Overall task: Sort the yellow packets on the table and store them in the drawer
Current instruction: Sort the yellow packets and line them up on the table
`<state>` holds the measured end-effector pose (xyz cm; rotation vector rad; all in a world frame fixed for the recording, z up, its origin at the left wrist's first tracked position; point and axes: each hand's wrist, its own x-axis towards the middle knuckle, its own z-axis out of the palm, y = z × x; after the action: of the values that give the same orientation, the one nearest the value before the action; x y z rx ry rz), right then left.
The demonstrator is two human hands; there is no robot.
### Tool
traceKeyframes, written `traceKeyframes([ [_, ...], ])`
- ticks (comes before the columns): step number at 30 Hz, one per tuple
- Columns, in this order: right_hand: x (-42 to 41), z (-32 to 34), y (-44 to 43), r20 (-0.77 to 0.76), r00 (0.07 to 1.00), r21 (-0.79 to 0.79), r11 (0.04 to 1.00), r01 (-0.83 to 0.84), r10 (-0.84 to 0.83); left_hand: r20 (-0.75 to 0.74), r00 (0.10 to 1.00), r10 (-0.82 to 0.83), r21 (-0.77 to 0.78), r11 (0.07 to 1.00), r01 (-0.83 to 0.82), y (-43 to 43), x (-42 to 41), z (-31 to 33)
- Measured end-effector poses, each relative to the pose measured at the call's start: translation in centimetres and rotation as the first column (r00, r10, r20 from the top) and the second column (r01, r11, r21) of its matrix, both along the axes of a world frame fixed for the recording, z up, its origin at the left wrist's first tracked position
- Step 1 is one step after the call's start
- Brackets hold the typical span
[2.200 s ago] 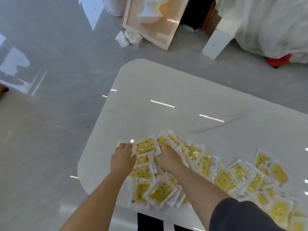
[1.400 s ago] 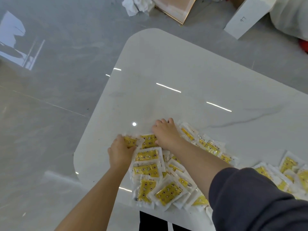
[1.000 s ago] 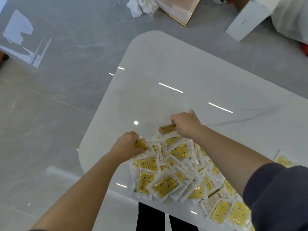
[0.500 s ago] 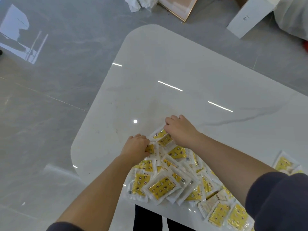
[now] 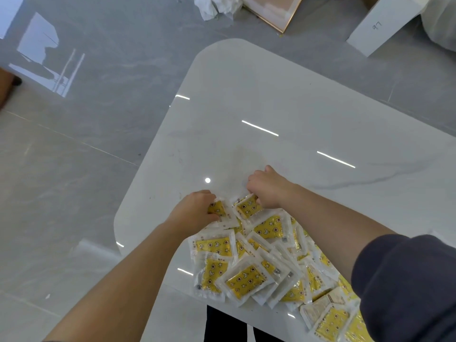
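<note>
Several yellow packets in clear wrappers lie in a loose heap (image 5: 249, 265) on the near left part of the white marble table (image 5: 283, 102). My left hand (image 5: 195, 211) grips one yellow packet (image 5: 217, 208) at the heap's far left edge. Beside it, my right hand (image 5: 269, 187) pinches the far end of another yellow packet (image 5: 249, 206), with its fingers curled down over the wrapper. More packets trail off to the right under my right arm. No drawer is in view.
The table's rounded left corner (image 5: 118, 225) is close to my left wrist, with grey tiled floor beyond. On the floor at the top lie a white box (image 5: 380, 23), a framed panel (image 5: 274, 11) and crumpled white paper (image 5: 214, 6).
The scattered packets have been swept together into a tighter heap toward the table's near left. Both hands have drawn closer together at the heap's far edge and now each holds a packet.
</note>
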<state>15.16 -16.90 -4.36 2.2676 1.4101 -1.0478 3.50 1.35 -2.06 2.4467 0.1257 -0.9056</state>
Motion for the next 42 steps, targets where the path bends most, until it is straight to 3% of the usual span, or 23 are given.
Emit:
traceKeyframes([
  [4,0.4,0.0,-0.6,-0.098,0.990,0.037,0.994,0.103,-0.099,-0.026,0.993,0.114,-0.016,0.993,-0.115,1.1,0.6,0.7],
  [8,1.1,0.6,-0.9,-0.282,0.908,-0.059,0.951,0.305,-0.309,-0.090,0.948,0.304,-0.026,0.951,-0.308,1.9,1.4,1.1],
  [11,2.3,1.4,-1.3,-0.337,0.845,-0.086,0.907,0.412,-0.416,-0.113,0.871,0.478,-0.051,0.873,-0.485,2.3,2.2,1.3],
  [14,5.9,3.6,-2.6,-0.359,0.713,-0.090,0.783,0.615,-0.602,-0.127,0.765,0.632,-0.044,0.767,-0.641,3.0,4.5,1.8],
  [16,8.8,4.7,-3.8,-0.381,0.511,-0.060,0.572,0.818,-0.770,-0.133,0.658,0.741,-0.077,0.654,-0.752,3.5,7.0,1.7],
  [18,11.1,4.6,-4.6,-0.443,0.201,-0.018,0.232,0.973,-0.874,-0.140,0.541,0.829,-0.133,0.526,-0.840,3.7,10.1,1.1],
  [21,12.8,2.8,-4.1,-0.559,-0.240,-0.010,-0.283,0.959,-0.794,-0.134,0.498,0.857,-0.195,0.470,-0.861,2.8,15.2,0.0],
  [23,13.3,1.2,-3.2,-0.607,-0.407,-0.039,-0.485,0.873,-0.683,-0.125,0.514,0.849,-0.227,0.479,-0.848,1.6,18.4,-1.2],
  [25,13.6,-0.4,-2.3,-0.624,-0.499,-0.055,-0.604,0.795,-0.601,-0.103,0.539,0.836,-0.239,0.505,-0.829,0.9,21.0,-2.6],
  [29,14.1,-3.2,-1.2,-0.619,-0.601,-0.050,-0.739,0.672,-0.505,-0.044,0.582,0.812,-0.223,0.560,-0.798,0.4,25.0,-5.1],
  [34,15.4,-4.8,-1.3,-0.601,-0.632,0.048,-0.811,0.583,-0.489,0.030,0.623,0.782,-0.246,0.610,-0.753,-0.3,28.6,-6.5],
  [37,16.2,-5.3,-1.9,-0.597,-0.628,0.093,-0.820,0.565,-0.500,0.076,0.626,0.777,-0.257,0.621,-0.740,-1.1,30.7,-6.8],
  [42,17.2,-5.3,-2.1,-0.577,-0.548,0.203,-0.756,0.622,-0.606,0.094,0.655,0.750,-0.264,0.653,-0.710,-2.7,33.1,-6.5],
])
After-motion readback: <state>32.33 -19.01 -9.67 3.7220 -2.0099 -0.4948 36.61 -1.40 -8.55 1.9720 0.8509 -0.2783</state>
